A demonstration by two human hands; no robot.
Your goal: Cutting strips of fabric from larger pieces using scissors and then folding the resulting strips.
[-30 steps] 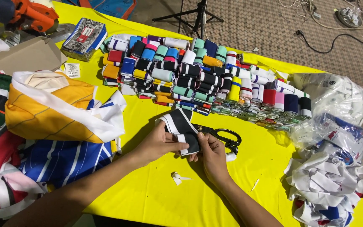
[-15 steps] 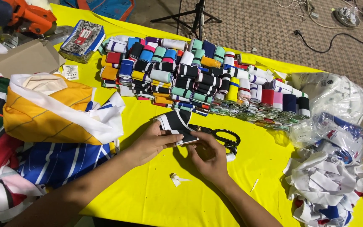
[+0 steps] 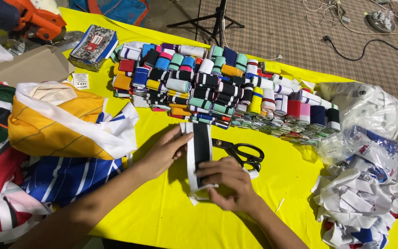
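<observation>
A white knit band with a black middle stripe (image 3: pixel 201 148) lies flat on the yellow table (image 3: pixel 162 216) in front of me. My left hand (image 3: pixel 162 150) holds its upper left edge with the fingertips. My right hand (image 3: pixel 229 182) presses down on its lower half, fingers laid flat across the black stripe. Black-handled scissors (image 3: pixel 240 151) rest just right of the band, touching neither hand. Behind the band stands a big pile of rolled striped bands (image 3: pixel 208 90) in many colours.
Folded striped fabrics (image 3: pixel 51 138) in orange, blue, red and green fill the left side. A cardboard box (image 3: pixel 24 67) and an orange tool (image 3: pixel 38 20) sit at the back left. Plastic bags (image 3: pixel 369 106) and white fabric scraps (image 3: pixel 360 207) crowd the right edge.
The band has gone from being held tilted above the table to lying straight and flat on it. My right hand moved down onto its lower half.
</observation>
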